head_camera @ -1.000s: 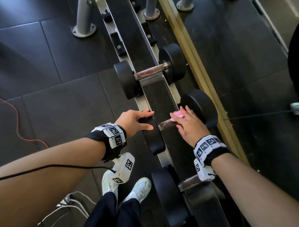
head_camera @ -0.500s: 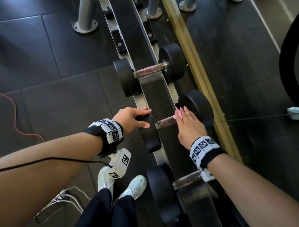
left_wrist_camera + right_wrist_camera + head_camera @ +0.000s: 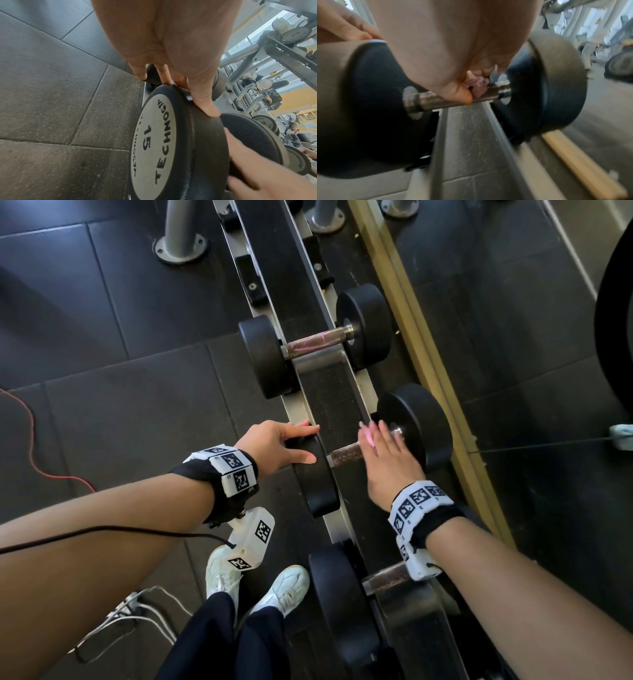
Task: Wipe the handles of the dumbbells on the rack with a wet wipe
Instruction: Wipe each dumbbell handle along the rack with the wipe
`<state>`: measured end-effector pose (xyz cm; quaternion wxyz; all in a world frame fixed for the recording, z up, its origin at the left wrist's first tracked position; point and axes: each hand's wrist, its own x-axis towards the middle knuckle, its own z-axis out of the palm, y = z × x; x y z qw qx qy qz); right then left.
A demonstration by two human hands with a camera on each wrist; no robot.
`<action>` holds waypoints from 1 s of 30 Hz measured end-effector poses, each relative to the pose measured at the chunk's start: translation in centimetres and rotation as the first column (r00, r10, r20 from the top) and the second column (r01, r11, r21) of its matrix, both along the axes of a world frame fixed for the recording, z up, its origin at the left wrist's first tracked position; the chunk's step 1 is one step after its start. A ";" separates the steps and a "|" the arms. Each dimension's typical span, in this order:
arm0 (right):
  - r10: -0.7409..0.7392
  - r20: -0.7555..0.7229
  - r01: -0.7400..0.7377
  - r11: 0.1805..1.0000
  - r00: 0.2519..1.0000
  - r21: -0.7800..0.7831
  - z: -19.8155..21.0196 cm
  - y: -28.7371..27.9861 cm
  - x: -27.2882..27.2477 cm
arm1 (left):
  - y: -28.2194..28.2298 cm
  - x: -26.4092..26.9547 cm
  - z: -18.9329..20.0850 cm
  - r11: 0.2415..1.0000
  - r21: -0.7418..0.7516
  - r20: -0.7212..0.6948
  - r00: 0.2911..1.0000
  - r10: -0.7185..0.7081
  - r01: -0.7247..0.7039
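Note:
The middle dumbbell lies across the rack [image 3: 318, 392], with its steel handle [image 3: 346, 457] bare near the left head [image 3: 317, 481]. My left hand [image 3: 284, 445] grips the top of that head, marked 15 [image 3: 154, 142], thumb [image 3: 205, 108] on the rim. My right hand [image 3: 380, 457] is curled over the handle close to the right head [image 3: 416, 419] and presses a crumpled pink wet wipe [image 3: 367, 436] onto it. In the right wrist view the wipe [image 3: 477, 86] sits between my fingers and the handle [image 3: 433, 99].
A second dumbbell [image 3: 318, 342] rests farther along the rack, and a third [image 3: 342, 594] lies nearer me, under my right forearm. A yellow floor strip [image 3: 442, 392] runs right of the rack. My white shoes [image 3: 284, 587] and cables [image 3: 144, 607] are on the dark floor tiles.
My right hand has slid the wipe along the handle toward the right head, leaving more bare steel by the left head. My left hand has kept its hold on the left head.

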<state>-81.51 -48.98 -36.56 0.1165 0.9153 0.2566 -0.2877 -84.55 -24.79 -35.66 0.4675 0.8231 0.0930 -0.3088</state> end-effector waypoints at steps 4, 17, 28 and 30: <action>0.197 -0.109 -0.187 0.978 0.974 0.097 -0.7 1.4 -2.6 | 0.0 -0.1 0.0 1.000 0.004 0.000 1.000 -0.010 0.010; 0.188 -0.098 -0.178 0.979 0.977 0.103 -0.5 0.3 -2.6 | -0.1 -0.1 -0.1 1.000 0.002 -0.002 1.000 0.000 0.000; 0.222 -0.057 -0.216 0.972 0.973 0.094 -1.1 0.4 -2.3 | 0.0 -0.1 0.0 0.999 -0.047 -0.007 1.000 0.009 -0.009; 0.284 -0.089 -0.275 0.956 0.955 0.100 -1.2 0.1 -2.8 | 0.0 -0.1 0.0 0.999 -0.050 -0.008 1.000 0.004 -0.004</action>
